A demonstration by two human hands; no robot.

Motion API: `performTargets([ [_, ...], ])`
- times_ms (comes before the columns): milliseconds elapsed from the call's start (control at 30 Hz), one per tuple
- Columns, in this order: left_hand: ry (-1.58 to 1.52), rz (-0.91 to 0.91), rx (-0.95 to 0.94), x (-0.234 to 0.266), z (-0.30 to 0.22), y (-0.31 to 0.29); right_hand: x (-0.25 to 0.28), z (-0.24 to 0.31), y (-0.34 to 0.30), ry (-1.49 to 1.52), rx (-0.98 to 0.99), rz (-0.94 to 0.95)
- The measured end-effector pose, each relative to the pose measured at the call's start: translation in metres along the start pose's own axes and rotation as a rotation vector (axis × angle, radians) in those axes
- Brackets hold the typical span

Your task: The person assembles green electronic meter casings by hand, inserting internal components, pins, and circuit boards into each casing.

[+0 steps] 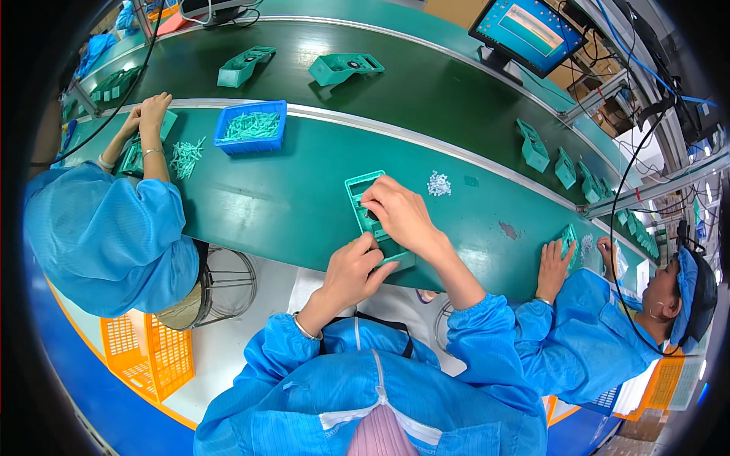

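A green plastic housing (356, 188) with an open, tray-like inside lies on the green worktop before me. My left hand (351, 272) grips its near end, fingers curled and thumb stretched along it. My right hand (403, 215) reaches over the housing with its fingertips pinched together inside, by a dark round part (372, 215). Whatever those fingertips hold is too small or hidden to make out. To the right of the housing, a little pile of small whitish parts (439, 183) is the loose heap closest to my right hand.
A blue bin (251, 128) of thin green pieces stands at the left, beside a loose heap of them (187, 158). Co-workers sit on both sides, handling green housings. Beyond a metal rail, a dark conveyor belt (426, 91) carries several housings. A monitor (525, 34) stands at the back right.
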State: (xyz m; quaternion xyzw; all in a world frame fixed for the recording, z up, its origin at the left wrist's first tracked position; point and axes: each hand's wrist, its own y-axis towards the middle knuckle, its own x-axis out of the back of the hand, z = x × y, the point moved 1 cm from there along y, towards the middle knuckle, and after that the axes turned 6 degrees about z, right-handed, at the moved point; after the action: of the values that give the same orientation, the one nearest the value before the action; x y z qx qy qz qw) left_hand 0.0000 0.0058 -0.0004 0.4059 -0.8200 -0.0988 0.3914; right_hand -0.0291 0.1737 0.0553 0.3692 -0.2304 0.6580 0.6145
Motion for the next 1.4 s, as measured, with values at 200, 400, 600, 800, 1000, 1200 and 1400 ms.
performTargets([
  [200,-0.028,0.011,-0.027,0.003,0.005,0.004,-0.006,-0.014,0.004,0.021,-0.065,0.011],
  [400,-0.022,-0.015,-0.045,0.0,0.01,0.004,-0.008,-0.013,0.007,-0.075,-0.049,0.071],
  [600,-0.013,-0.033,-0.054,-0.001,0.01,0.005,-0.011,-0.017,0.007,-0.124,0.027,0.036],
  [800,-0.017,-0.041,-0.063,-0.001,0.01,0.005,-0.012,-0.016,0.007,-0.15,0.048,0.035],
  [1000,-0.043,-0.086,-0.088,-0.003,0.01,0.005,-0.014,-0.016,0.007,-0.164,0.057,0.024],
  [1200,-0.035,-0.093,-0.085,-0.004,0.01,0.005,-0.016,-0.017,0.006,-0.215,0.08,0.007],
  [1400,-0.039,-0.091,-0.082,-0.004,0.011,0.005,-0.013,-0.012,0.006,-0.447,0.256,0.03],
])
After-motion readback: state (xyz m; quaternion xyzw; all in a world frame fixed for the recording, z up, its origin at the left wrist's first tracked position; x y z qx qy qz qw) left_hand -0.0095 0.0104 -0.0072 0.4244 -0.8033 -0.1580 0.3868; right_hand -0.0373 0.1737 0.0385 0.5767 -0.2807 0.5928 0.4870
